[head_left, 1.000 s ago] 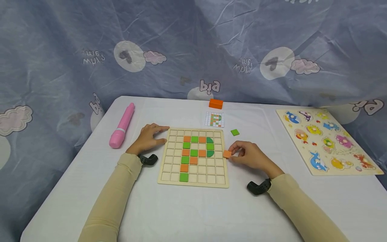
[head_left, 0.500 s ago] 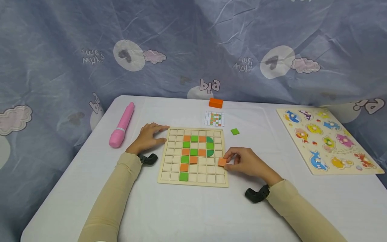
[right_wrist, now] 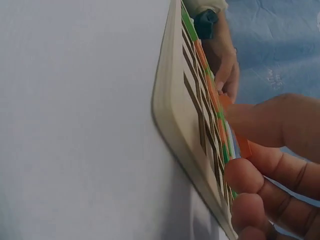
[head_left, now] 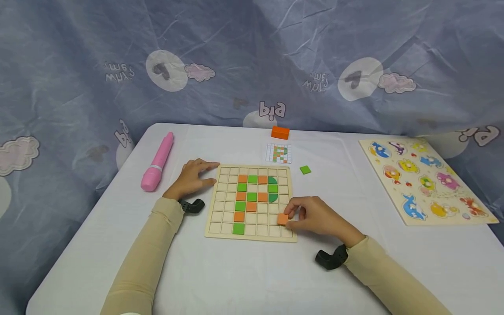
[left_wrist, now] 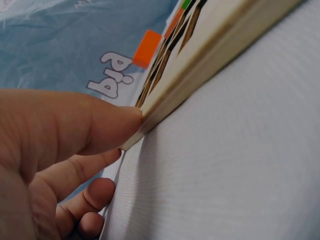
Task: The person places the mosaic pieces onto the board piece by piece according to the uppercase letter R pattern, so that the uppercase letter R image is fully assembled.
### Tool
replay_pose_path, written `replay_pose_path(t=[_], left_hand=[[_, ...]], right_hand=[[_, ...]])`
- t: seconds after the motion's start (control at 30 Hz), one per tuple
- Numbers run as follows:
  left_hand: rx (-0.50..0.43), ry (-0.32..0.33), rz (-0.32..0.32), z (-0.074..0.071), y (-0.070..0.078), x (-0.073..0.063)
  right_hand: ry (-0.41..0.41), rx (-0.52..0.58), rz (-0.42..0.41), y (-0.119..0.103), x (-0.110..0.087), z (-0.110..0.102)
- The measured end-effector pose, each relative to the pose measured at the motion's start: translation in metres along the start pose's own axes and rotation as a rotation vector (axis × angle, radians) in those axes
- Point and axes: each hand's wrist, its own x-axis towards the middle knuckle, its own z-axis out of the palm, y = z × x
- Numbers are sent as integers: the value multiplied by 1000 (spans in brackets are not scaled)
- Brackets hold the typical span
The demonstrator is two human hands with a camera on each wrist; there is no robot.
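A wooden grid board [head_left: 227,216] lies on the white table with orange and green square tiles and two dark green rounded pieces set in its cells. My right hand [head_left: 313,215] pinches an orange square tile [head_left: 281,219] between thumb and fingers, over the lower right cells. In the right wrist view that orange tile [right_wrist: 243,146] shows tilted, partly behind the thumb. My left hand [head_left: 191,178] rests at the board's upper left, thumb against its left edge and forefinger at the corner. The left wrist view has the thumb [left_wrist: 112,127] touching the board's side.
Behind the board lie a pattern card [head_left: 279,153] and an orange block [head_left: 280,132]. A loose green tile [head_left: 305,169] is right of the board. A pink microphone-shaped toy [head_left: 158,162] lies at left, an animal puzzle board [head_left: 427,181] at right.
My right hand has carried the orange tile from the board's right edge leftward and toward me, over the lower right cells. The left hand stays in place.
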Motion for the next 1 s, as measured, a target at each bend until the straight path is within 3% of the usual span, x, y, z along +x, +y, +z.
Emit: replay_pose_path(t=[0.5, 1.0], left_hand=[[3, -2, 7, -1, 0, 1], [-7, 1, 10, -1, 1, -1]], right_hand=[[-30, -43, -31, -12, -1, 22], [-25, -72, -57, -14, -2, 24]])
